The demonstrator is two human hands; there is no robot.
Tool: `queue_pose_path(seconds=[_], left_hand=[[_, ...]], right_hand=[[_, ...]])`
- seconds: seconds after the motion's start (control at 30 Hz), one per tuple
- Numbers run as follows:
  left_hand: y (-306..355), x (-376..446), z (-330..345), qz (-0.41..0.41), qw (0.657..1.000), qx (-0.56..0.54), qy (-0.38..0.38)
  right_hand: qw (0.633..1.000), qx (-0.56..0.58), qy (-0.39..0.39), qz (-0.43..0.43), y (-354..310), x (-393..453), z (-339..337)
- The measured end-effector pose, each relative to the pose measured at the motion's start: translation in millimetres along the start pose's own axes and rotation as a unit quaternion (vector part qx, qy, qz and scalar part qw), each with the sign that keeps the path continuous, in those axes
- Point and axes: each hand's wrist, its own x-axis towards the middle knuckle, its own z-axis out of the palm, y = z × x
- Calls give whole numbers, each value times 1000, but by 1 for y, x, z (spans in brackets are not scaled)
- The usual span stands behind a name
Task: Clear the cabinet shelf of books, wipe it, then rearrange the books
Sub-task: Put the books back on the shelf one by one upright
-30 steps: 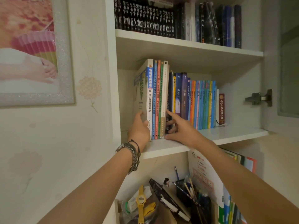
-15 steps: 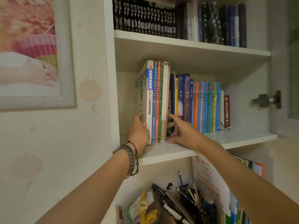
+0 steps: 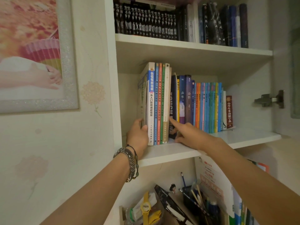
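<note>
On the middle cabinet shelf (image 3: 170, 153), the left hand (image 3: 138, 135) curls its fingers round the outer cover of the tall white book (image 3: 150, 103) at the left end of the row. The right hand (image 3: 188, 133) pokes its straight forefinger between the tan book (image 3: 167, 111) and the dark blue book (image 3: 173, 98). The remaining upright books (image 3: 207, 108) run toward the shelf's right end.

Left hand (image 3: 138, 133) grips the tall books (image 3: 158, 103) at their 9 o'clock side; right hand (image 3: 188, 133) fingers press the 3 o'clock side, on the shelf (image 3: 170, 153).
</note>
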Motion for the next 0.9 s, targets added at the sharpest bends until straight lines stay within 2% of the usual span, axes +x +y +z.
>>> queue_pose_path(seconds=[0.1,0.2,0.3,0.37,0.47,0.7,0.9], left_hand=[[2,1,1,-3,1000,-6,2],[5,2,1,-16,1000,-25,2],[4,3,2,-23,999,-41,5],[2,2,2,-27,998,-56,7],[2,1,2,-36,995,-88,6],[3,-1,3,-25,996,-84,17],[1,-2,4,-4,998,-54,23]], right_hand=[[1000,5,4,-5,4,6,4],[992,117,53,-16,-1,9,10],[943,302,140,-8,-17,11,10],[914,359,188,-19,-30,16,10],[904,343,251,-42,-41,29,20],[924,212,316,43,-61,36,29],[910,195,352,98,-75,47,35]])
